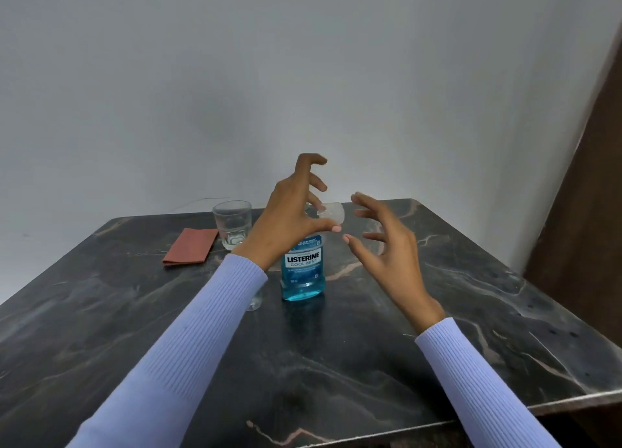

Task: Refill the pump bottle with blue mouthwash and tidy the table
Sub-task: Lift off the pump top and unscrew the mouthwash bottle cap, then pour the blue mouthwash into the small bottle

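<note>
A bottle of blue mouthwash [303, 272] stands upright near the middle of the dark marble table [336, 363]. My left hand [292, 212] reaches over its top and pinches a clear ribbed cap [332, 213] between thumb and fingers. My thumb hides the bottle's neck, so I cannot tell whether the cap sits on it. My right hand [383, 245] hovers just right of the cap, fingers spread, holding nothing. The base of a clear container [254, 303] peeks out from under my left sleeve; the rest is hidden.
An empty drinking glass [232, 223] stands at the back left, with a folded reddish cloth [190, 250] lying beside it. A grey wall rises behind the table and a brown panel [585, 228] to the right. The table's front edge is close to me.
</note>
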A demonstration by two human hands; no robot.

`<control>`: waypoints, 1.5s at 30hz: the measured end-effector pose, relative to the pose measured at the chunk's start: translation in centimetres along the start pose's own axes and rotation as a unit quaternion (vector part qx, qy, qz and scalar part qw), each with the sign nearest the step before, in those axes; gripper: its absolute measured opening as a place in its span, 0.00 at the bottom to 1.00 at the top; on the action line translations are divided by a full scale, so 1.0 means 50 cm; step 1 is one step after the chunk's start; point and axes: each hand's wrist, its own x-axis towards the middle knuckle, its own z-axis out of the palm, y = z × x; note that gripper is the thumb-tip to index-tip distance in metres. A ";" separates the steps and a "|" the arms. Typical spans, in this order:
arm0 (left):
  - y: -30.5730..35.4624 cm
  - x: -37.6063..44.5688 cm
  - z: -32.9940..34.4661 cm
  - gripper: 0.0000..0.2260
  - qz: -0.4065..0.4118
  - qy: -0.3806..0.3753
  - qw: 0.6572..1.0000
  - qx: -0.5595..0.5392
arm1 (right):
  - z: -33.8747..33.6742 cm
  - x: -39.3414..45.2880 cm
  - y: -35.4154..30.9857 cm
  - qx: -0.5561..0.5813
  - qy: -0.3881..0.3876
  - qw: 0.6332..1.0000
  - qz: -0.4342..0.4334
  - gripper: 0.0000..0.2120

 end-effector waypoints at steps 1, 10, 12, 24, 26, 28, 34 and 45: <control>0.004 0.001 0.003 0.42 0.002 -0.014 1.000 0.002 | -0.007 -0.007 -0.003 -0.013 -0.004 1.000 -0.013 0.25; 0.012 -0.023 0.049 0.42 0.019 -0.094 0.995 -0.002 | -0.031 -0.050 -0.004 -0.004 0.013 1.000 -0.011 0.12; 0.016 -0.033 0.056 0.40 0.025 -0.108 0.994 0.009 | -0.032 -0.056 -0.002 -0.013 0.000 1.000 0.003 0.15; 0.013 -0.117 0.008 0.14 0.114 0.022 0.993 0.029 | -0.021 -0.107 0.041 -0.129 -0.138 0.939 0.287 0.16; -0.003 -0.126 -0.010 0.12 0.109 0.068 0.991 0.031 | -0.025 -0.113 0.041 -0.135 -0.154 0.935 0.290 0.17; -0.028 -0.135 -0.027 0.11 0.094 0.105 0.989 0.036 | -0.029 -0.114 0.040 -0.144 -0.171 0.932 0.286 0.21; -0.131 -0.170 -0.073 0.11 -0.028 0.145 0.989 -0.029 | -0.002 -0.080 0.026 -0.099 -0.145 0.956 0.236 0.32; -0.236 -0.205 -0.076 0.23 -0.149 0.079 0.978 -0.120 | 0.100 -0.008 0.020 0.072 -0.083 0.971 0.211 0.29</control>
